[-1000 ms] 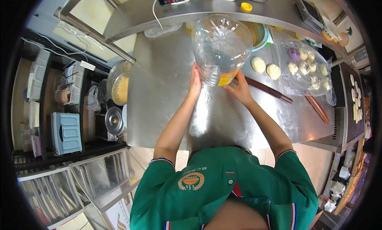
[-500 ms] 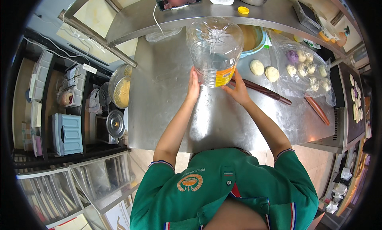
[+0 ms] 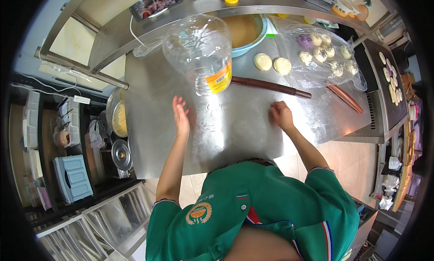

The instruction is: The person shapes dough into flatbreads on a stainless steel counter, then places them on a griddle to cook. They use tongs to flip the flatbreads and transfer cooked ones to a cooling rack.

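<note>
A large clear plastic bottle (image 3: 192, 46) with an orange-yellow label rests on the steel table (image 3: 153, 145), touched by neither hand. Just on the near side of it, my left hand (image 3: 181, 117) is raised, empty, with its fingers apart. My right hand (image 3: 283, 115) hovers over the table farther right, fingers curled in and slightly blurred; nothing shows in them. Beyond that hand lies a dark ridged rolling pin (image 3: 275, 88), its left end beside the bottle. Two pale dough rounds (image 3: 262, 61) sit behind the pin.
A blue basin (image 3: 262, 35) of tan contents is partly behind the bottle. Filled dough balls (image 3: 320, 54) lie under clear plastic; a smooth reddish rolling pin (image 3: 346, 98) is nearby. A griddle (image 3: 384, 87) holds flat dough pieces at right. A steel shelf (image 3: 181, 12) overhangs the table's back.
Both hands have let go of the bottle and drawn back toward me, spreading apart. The bottle is left standing on the table; the whole view has shifted and tilted.
</note>
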`<action>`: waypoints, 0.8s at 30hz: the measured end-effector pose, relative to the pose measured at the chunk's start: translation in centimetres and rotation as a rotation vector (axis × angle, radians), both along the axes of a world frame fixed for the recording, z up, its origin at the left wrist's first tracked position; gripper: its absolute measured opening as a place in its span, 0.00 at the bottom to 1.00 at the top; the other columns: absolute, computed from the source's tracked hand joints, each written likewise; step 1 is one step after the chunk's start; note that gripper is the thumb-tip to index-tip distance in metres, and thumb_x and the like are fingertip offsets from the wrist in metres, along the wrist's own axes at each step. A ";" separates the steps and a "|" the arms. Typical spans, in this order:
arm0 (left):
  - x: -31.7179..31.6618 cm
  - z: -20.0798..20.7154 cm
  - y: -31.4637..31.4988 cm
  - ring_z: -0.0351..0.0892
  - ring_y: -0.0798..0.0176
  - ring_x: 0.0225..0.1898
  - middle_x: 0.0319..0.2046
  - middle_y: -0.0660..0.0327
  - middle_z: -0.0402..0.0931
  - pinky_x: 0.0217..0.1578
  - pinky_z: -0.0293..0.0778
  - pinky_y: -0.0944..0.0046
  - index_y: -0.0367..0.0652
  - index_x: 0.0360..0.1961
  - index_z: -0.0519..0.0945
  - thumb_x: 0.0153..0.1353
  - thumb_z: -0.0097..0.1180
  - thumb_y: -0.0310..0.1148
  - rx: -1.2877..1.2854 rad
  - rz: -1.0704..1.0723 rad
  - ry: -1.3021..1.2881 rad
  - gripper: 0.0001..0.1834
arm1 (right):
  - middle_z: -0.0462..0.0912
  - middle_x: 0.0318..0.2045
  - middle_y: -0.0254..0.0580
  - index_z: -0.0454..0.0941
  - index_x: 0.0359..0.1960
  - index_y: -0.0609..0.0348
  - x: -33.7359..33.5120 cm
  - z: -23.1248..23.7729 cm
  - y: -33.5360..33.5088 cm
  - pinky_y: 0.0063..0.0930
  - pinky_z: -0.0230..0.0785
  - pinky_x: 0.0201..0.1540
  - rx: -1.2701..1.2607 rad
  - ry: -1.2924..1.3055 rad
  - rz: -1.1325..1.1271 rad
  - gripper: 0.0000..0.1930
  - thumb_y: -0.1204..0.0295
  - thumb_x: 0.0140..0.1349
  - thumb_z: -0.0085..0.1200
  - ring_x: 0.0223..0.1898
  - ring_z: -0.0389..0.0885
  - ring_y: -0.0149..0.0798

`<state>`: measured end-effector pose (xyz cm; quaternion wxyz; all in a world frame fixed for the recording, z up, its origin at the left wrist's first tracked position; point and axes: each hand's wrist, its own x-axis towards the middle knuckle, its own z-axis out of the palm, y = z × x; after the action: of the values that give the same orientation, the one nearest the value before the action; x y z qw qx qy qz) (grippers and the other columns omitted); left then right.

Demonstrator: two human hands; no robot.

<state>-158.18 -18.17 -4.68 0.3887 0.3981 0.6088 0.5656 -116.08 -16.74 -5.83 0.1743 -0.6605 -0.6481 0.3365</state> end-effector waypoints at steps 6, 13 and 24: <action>1.3 -1.5 -3.5 0.67 0.58 0.60 0.66 0.54 0.62 0.58 0.67 0.57 0.45 0.72 0.55 0.74 0.43 0.44 -0.085 0.021 0.109 0.30 | 0.75 0.55 0.51 0.73 0.56 0.61 7.9 -0.1 4.3 0.42 0.65 0.59 0.580 -0.473 -0.071 0.28 0.69 0.53 0.65 0.57 0.70 0.57; 2.4 -2.6 -8.2 0.69 0.56 0.59 0.64 0.51 0.64 0.58 0.68 0.58 0.39 0.70 0.57 0.69 0.51 0.33 -0.083 -0.066 0.293 0.31 | 0.75 0.41 0.49 0.73 0.45 0.62 12.9 0.5 -0.5 0.43 0.72 0.45 0.475 -0.392 0.123 0.18 0.64 0.58 0.62 0.46 0.73 0.53; 7.1 -0.7 -10.2 0.72 0.44 0.57 0.58 0.43 0.69 0.58 0.69 0.53 0.35 0.64 0.65 0.62 0.57 0.31 -0.062 -0.084 0.629 0.30 | 0.79 0.41 0.57 0.75 0.46 0.64 15.2 -2.7 10.8 0.48 0.71 0.45 0.479 -0.450 -0.350 0.16 0.62 0.66 0.54 0.43 0.78 0.59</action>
<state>-151.03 -28.37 -5.43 0.2162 0.5661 0.6991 0.3795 -100.90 -5.96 -8.55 0.2320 -0.7593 -0.6079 -0.0133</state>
